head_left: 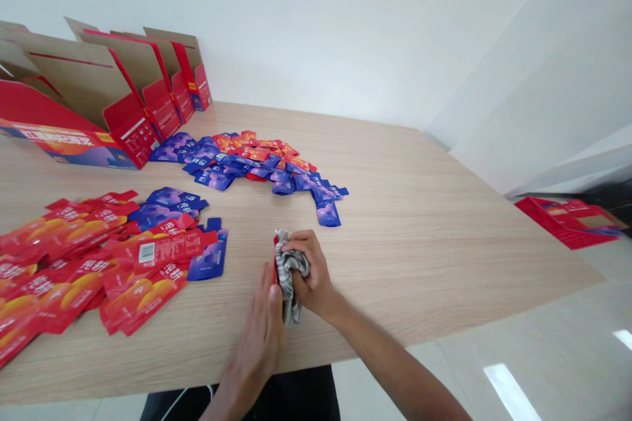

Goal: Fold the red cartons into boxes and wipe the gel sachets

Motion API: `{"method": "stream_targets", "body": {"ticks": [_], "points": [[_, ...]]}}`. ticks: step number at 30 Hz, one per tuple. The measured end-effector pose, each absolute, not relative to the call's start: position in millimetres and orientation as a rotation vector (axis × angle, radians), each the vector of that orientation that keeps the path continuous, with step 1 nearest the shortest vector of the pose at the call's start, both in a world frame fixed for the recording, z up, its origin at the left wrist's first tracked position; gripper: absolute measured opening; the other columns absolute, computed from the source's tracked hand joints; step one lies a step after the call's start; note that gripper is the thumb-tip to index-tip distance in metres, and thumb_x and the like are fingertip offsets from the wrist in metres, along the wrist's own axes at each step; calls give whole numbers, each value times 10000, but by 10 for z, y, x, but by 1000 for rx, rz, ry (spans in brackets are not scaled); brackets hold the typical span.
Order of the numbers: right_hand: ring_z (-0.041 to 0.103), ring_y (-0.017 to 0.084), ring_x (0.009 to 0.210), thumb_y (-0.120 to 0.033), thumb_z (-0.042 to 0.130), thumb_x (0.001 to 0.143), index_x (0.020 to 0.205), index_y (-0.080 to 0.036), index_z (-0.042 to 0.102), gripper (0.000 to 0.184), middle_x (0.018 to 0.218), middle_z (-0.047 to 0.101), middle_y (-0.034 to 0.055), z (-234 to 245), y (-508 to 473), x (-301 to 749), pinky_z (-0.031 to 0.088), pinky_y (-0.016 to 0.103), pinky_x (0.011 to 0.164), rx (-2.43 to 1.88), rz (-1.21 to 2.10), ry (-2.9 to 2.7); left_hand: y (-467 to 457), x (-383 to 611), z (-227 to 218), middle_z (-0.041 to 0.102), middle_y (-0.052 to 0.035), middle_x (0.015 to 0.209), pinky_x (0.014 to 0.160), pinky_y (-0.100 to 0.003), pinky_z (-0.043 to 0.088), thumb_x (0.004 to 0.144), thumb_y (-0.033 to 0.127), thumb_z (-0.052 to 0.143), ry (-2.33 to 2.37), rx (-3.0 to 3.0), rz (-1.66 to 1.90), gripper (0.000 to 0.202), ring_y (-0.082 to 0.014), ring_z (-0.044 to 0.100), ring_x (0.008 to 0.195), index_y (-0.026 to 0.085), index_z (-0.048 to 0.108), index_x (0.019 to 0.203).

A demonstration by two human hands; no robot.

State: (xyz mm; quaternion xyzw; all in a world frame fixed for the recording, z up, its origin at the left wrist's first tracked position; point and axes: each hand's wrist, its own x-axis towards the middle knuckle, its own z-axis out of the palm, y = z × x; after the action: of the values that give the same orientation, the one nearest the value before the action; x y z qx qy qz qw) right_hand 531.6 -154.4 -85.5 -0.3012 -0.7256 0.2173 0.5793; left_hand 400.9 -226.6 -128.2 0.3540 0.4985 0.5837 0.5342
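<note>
Near the table's front edge, my right hand (312,270) is closed around a crumpled grey-and-white striped cloth (291,270). The cloth is pressed against a red pouch (276,260), of which only a narrow strip shows. My left hand (261,322) holds this pouch from the left, its fingers long and close together and its thumb beside the cloth. Most of the pouch is hidden by the hand and cloth. Left of my hands lies a heap of red pouches (79,230) with orange fruit pictures, alongside several blue pouches (210,260).
Farther back, a row of mixed blue and red pouches (257,161) curves across the wooden table (419,223). Open red cartons (93,112) stand at the back left, near the white wall. Beyond the table's right edge, a red box (567,220) sits lower down.
</note>
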Motion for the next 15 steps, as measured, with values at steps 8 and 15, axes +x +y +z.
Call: {"method": "stream_targets", "body": {"ticks": [8, 15], "points": [[652, 235, 1033, -124, 558, 877, 1163, -235, 639, 317, 1090, 628, 70, -868, -1537, 5271, 577, 380, 916, -767, 555, -1684, -2161, 4066, -1141, 634, -150, 1565, 1384, -479, 171, 1018, 662, 535, 1296, 999, 1363, 605, -335, 420, 1601, 218, 727, 1382], [637, 239, 1133, -65, 610, 791, 1216, -220, 647, 454, 1184, 617, 91, -979, -1578, 5209, 586, 391, 1007, -542, 870, -1981, -1832, 3768, -982, 734, -101, 1303, 1322, -437, 290, 1006, 611, 570, 1373, 808, 1584, 473, -328, 516, 1481, 233, 730, 1242]]}}
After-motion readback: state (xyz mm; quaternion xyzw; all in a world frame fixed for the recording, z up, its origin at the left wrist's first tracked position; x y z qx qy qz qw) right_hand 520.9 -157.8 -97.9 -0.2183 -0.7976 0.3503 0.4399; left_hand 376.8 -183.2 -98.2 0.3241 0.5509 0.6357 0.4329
